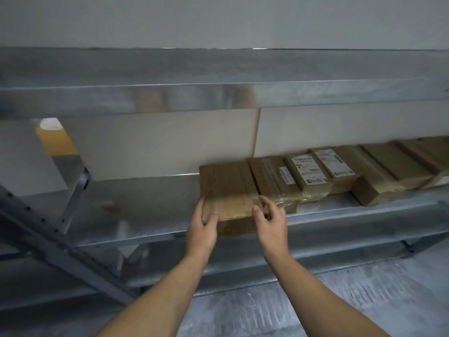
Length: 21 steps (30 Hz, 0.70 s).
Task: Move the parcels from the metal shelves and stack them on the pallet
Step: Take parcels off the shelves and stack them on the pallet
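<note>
A row of brown cardboard parcels lies on the middle metal shelf [136, 210], running from the centre to the right edge. The nearest parcel [228, 190] is flat and sits at the left end of the row, its front edge at the shelf lip. My left hand [202, 224] touches that parcel's front left corner, thumb on top and fingers along its side. My right hand [269, 220] hovers over its front right corner with fingers apart, holding nothing. Beside it lie a second parcel [274, 181] and labelled parcels [307, 172]. No pallet is in view.
An upper shelf [218, 93] overhangs the parcels. A slanted shelf upright [48, 239] with holes crosses the lower left. A yellowish roll or package [54, 137] stands at the far left of the shelf. Lower shelves [315, 259] and grey floor [340, 307] lie below.
</note>
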Each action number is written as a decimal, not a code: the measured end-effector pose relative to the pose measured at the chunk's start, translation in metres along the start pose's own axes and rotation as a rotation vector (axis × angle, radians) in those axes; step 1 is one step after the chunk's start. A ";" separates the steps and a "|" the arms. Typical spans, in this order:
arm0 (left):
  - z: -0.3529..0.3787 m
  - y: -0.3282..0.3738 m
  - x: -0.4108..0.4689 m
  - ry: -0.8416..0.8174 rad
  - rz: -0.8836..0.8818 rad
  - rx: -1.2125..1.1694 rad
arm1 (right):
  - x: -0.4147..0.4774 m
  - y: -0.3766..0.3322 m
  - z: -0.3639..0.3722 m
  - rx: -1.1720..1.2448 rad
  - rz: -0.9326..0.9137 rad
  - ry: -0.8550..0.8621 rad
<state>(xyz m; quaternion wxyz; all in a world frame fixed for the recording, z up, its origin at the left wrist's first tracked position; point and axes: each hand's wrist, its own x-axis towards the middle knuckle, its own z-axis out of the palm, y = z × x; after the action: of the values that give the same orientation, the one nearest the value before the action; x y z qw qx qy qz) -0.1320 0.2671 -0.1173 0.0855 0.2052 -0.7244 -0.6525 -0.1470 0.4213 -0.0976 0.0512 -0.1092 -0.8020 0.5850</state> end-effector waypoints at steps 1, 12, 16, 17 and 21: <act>0.001 0.001 -0.006 0.025 -0.002 -0.021 | 0.000 -0.001 -0.003 0.008 -0.014 -0.023; -0.008 0.015 -0.073 0.234 0.121 -0.118 | -0.010 -0.012 -0.024 0.122 -0.160 -0.333; -0.016 0.019 -0.089 0.300 0.164 -0.117 | -0.021 -0.023 -0.021 0.184 -0.156 -0.459; -0.020 0.019 -0.092 0.321 0.175 -0.110 | -0.024 -0.025 -0.019 0.190 -0.159 -0.492; -0.038 0.021 -0.107 0.389 0.198 -0.104 | -0.034 -0.031 -0.006 0.172 -0.216 -0.551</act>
<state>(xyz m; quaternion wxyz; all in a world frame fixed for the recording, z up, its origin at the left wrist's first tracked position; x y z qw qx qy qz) -0.0244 0.2780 -0.0760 0.2980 0.2504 -0.6761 -0.6256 -0.1162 0.4094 -0.0645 -0.0973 0.1443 -0.7400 0.6497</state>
